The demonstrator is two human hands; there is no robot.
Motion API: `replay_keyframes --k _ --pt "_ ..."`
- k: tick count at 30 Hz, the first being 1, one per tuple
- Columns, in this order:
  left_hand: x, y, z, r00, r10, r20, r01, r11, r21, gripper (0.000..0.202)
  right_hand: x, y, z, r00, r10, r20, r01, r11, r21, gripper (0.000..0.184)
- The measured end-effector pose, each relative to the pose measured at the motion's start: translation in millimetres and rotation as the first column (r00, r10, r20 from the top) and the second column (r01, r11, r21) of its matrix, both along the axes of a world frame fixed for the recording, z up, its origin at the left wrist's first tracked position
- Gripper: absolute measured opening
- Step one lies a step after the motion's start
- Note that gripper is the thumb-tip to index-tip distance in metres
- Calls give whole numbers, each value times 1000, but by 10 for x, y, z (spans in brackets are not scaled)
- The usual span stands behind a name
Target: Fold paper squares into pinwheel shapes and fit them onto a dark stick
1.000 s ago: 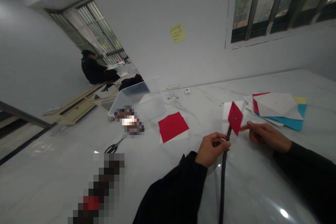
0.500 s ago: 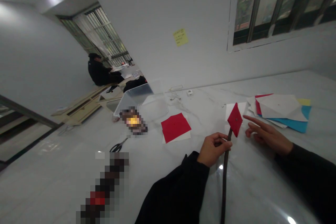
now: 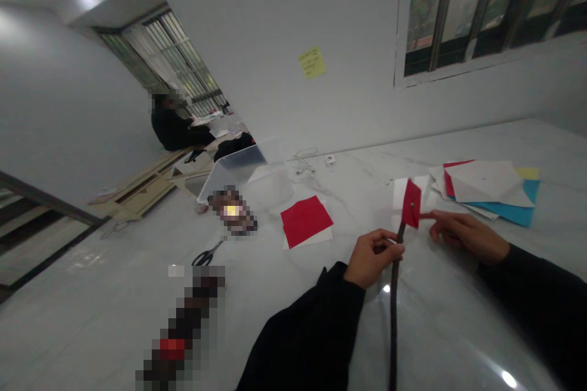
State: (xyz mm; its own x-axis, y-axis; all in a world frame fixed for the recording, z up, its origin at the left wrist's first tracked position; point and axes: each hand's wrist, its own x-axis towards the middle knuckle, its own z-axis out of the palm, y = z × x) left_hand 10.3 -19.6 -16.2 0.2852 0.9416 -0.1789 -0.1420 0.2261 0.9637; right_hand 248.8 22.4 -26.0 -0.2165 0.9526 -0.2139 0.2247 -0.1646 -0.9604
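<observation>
My left hand [image 3: 373, 258] is closed round a thin dark brown stick [image 3: 393, 324], near its top. At the stick's upper end sits a small red paper pinwheel [image 3: 408, 203] with a metal pin head at its middle. The stretched-out index finger of my right hand [image 3: 468, 234] reaches the pinwheel's right edge and seems to touch it; the other fingers are loosely bent and hold nothing. Behind the pinwheel lies a piece of white paper [image 3: 424, 190] on the white marbled surface.
Red sheets [image 3: 306, 220] lie left of my hands. Coloured and white papers [image 3: 495, 186] lie at right. Scissors [image 3: 204, 256], a clear plastic box [image 3: 241, 162], a thin cable [image 3: 305, 162] and a small white item [image 3: 330, 160] are further left. A person [image 3: 167, 125] sits in the background.
The pinwheel has turned on its pin, from a diamond pose to a more upright one. My right index finger has moved slightly down and left to its edge. My left hand keeps its grip.
</observation>
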Motion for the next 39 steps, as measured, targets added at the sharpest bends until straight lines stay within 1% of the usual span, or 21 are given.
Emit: replay_keyframes --k 2,3,4,7,10,12,13,15,18,20,21,23,26,28,31,32,33,35,37,38,39 --pt "1 2 5 1000 6 7 -6 1000 -7 48 6 -6 8 988 139 73 -137 990 -24 68" --pt "2 5 4 1000 7 6 -7 1000 -6 48 10 -6 5 981 167 99 -166 986 -22 69" --pt "2 7 0 1000 7 4 -7 1000 -3 48 14 -4 -4 981 159 110 -159 987 -9 68" --pt "4 12 -8 1000 5 3 -5 1000 4 48 22 13 -46 998 29 64 -30 999 28 61" --pt "5 8 1 1000 9 2 -9 1000 -1 47 17 30 -64 992 -123 -15 123 992 38 57" --pt "5 2 18 1000 -3 -6 3 1000 -8 47 6 33 -49 983 -175 -62 178 983 34 65" --pt "5 0 27 1000 -12 -9 12 1000 -13 47 -2 31 -35 981 -178 -78 181 983 31 69" --pt "3 1 46 1000 -29 -12 28 999 -19 47 -16 26 -8 991 -114 -66 115 993 13 68" --pt "-4 15 65 999 -37 -24 36 999 -12 48 -28 20 12 997 65 28 -65 998 -9 64" --pt "-11 27 71 999 -32 -35 32 999 1 48 -29 26 9 993 98 67 -100 995 22 64" --pt "-15 33 73 999 -31 -42 31 999 6 47 -29 32 4 996 71 62 -73 996 44 62" --pt "-23 43 78 998 -29 -59 30 999 22 45 -32 49 -5 999 -32 16 31 998 59 56" --pt "-31 54 94 996 -28 -80 31 999 39 42 -51 82 -11 979 -187 -85 190 981 28 53" --pt "-32 61 110 995 -33 -93 37 998 45 41 -69 101 -9 966 -220 -139 226 974 26 63" --pt "-30 73 126 991 -46 -122 54 997 62 39 -86 109 4 960 -219 -175 234 970 67 78" --pt "-29 76 128 990 -50 -131 59 996 66 38 -88 104 11 965 -202 -169 217 973 82 77" --pt "-30 79 128 989 -52 -138 62 996 70 38 -91 92 19 977 -151 -151 166 982 94 72" --pt "-32 85 126 988 -49 -146 62 995 81 37 -103 56 34 995 40 -95 -31 995 97 60" --pt "-36 90 127 988 -46 -149 60 994 90 38 -131 14 41 975 219 -42 -214 973 87 64" --pt "-37 93 130 988 -46 -149 60 994 90 38 -149 -3 40 968 249 -23 -246 965 91 67" --pt "-38 95 134 988 -46 -149 60 994 89 38 -166 -13 36 972 236 -10 -234 967 102 68"
